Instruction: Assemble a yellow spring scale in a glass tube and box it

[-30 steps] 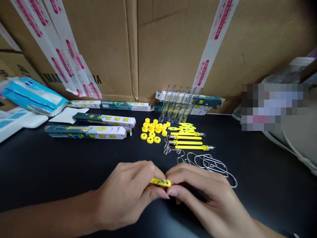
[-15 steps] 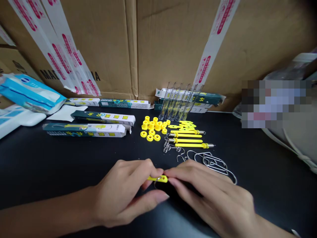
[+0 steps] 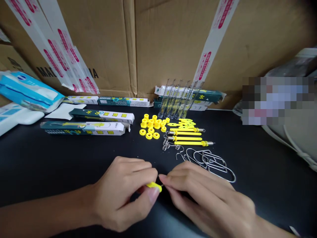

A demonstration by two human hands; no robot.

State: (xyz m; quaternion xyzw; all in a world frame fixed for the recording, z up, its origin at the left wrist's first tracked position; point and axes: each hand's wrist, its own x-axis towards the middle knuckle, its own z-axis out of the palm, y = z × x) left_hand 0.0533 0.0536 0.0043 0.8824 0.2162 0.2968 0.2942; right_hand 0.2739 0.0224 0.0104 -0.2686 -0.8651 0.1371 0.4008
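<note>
Yellow plastic is showing between the hands: through the head camera I am watching a slim yellow strip [image 3: 155, 185], which the left hand [image 3: 126, 195] is pinching between its thumb and bent fingers. Its rounded end is pointing toward the right hand [image 3: 205, 195]. This other hand is gripping a thin metal wire [image 3: 162, 185] with its fingertips, and the wire is reaching to the end of the strip; whether it is passing through, I cannot tell. Both hands are working over the black counter [image 3: 74, 165].

Just beyond the right hand, bent metal hooks [image 3: 229, 172] are lying in a tangle. Farther ahead, small springs [image 3: 164, 142] are lying beside yellow rods [image 3: 189, 143]. Yellow collars [image 3: 151, 123] are forming a cluster ahead of the hands, with flat yellow pieces [image 3: 187, 125] to their right. Behind these, clear tubes [image 3: 175, 99] are standing before printed boxes, and another printed box [image 3: 83, 128] is lying ahead of the left hand.
</note>
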